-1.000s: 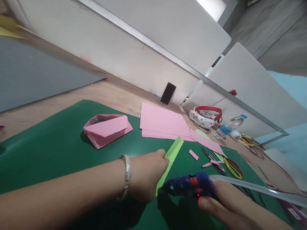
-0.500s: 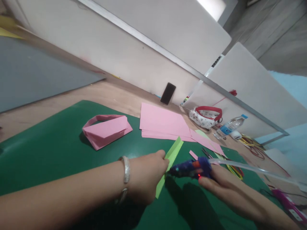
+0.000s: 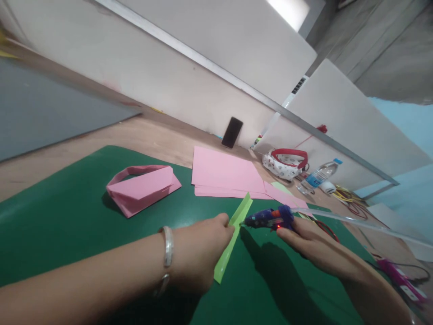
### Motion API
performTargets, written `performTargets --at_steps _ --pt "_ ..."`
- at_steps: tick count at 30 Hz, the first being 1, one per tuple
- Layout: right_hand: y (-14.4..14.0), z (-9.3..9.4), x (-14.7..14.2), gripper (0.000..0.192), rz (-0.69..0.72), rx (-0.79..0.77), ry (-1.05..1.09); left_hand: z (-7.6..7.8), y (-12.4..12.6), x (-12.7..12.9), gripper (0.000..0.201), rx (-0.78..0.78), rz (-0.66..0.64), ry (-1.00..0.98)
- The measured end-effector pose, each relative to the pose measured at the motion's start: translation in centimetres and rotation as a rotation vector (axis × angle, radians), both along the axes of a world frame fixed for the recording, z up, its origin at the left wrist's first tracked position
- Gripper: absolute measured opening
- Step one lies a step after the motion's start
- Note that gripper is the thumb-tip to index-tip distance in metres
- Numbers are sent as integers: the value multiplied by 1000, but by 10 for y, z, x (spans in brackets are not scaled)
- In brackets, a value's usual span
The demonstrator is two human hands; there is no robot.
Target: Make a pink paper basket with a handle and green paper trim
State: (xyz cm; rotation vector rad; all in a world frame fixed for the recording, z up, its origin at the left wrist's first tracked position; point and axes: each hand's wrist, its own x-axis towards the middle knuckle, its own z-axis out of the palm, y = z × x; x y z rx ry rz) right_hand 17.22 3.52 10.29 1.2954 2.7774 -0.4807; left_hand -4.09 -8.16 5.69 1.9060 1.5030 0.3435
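Note:
My left hand [image 3: 206, 250], with a silver bangle at the wrist, pinches a folded strip of lime-green paper [image 3: 226, 259] above the green mat. In my right hand [image 3: 309, 239] is a dark blue glue gun [image 3: 270, 219] with a small red light on. A long clear glue stick [image 3: 341, 218] sticks out of its back end. The gun's nozzle points left and is at the strip's right edge, close to my left fingertips; whether it touches I cannot tell. Left of the hands, a folded pink paper piece [image 3: 144, 187] with a looped band sits on the mat.
Pink paper sheets [image 3: 226, 169] lie stacked at the mat's far edge [image 3: 115, 151]. Behind them a black phone [image 3: 232, 132] leans on the wall. A white-and-red pouch [image 3: 284, 163], a water bottle [image 3: 320, 176] and coiled wires stand to the right, with a magenta power strip [image 3: 402, 280] at lower right.
The glue gun has moved up along the green strip, from below my left fingertips to about level with them. My left hand keeps its hold. The whole view has shifted slightly.

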Motion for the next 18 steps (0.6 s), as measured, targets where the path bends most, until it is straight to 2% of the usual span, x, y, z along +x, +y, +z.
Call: performTargets --at_steps 6,10,15,18 --pt "21 -6 5 40 27 21 29 -2 0 0 42 6 -9 -20" --pt "39 -12 4 39 -36 16 52 -3 0 0 38 19 -24 -51" --pt "58 -17 3 41 -57 136 26 0 0 -2 49 -46 5 -33" --pt "73 -12 14 36 -81 259 30 -4 -3 -2 47 -1 4 -33"
